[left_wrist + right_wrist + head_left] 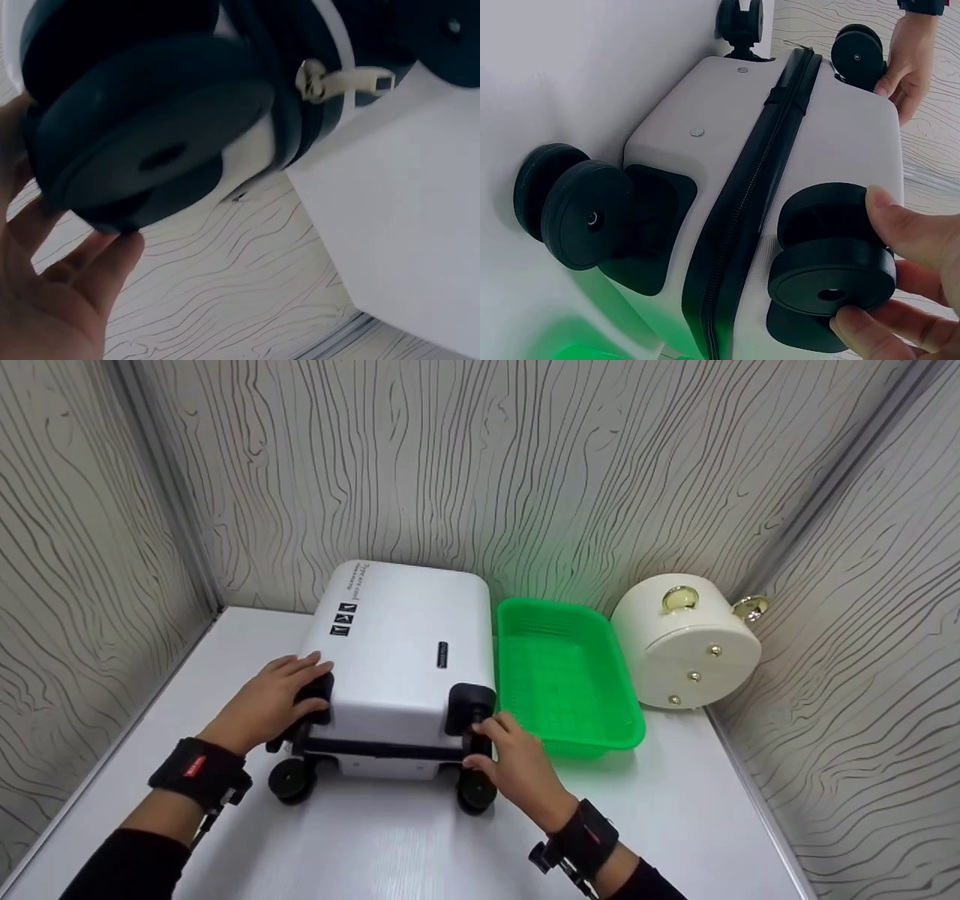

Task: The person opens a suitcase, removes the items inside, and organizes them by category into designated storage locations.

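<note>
Here, the left hand (pixel 274 697) grips the suitcase (pixel 405 637) at its near left corner, fingers bent around it; the suitcase lies flat on the tabletop (pixel 375 847), wheeled end nearest. The right hand (pixel 521 761) pinches the upper right wheel (pixel 831 279) between thumb and fingers. Just beside sits a green basket (pixel 634 720), then a round cream box (pixel 679 652) with gold knobs (pixel 695 676).

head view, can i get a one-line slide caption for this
Both hands on the wheeled end of a white suitcase, beside a green basket and a cream container.
</note>
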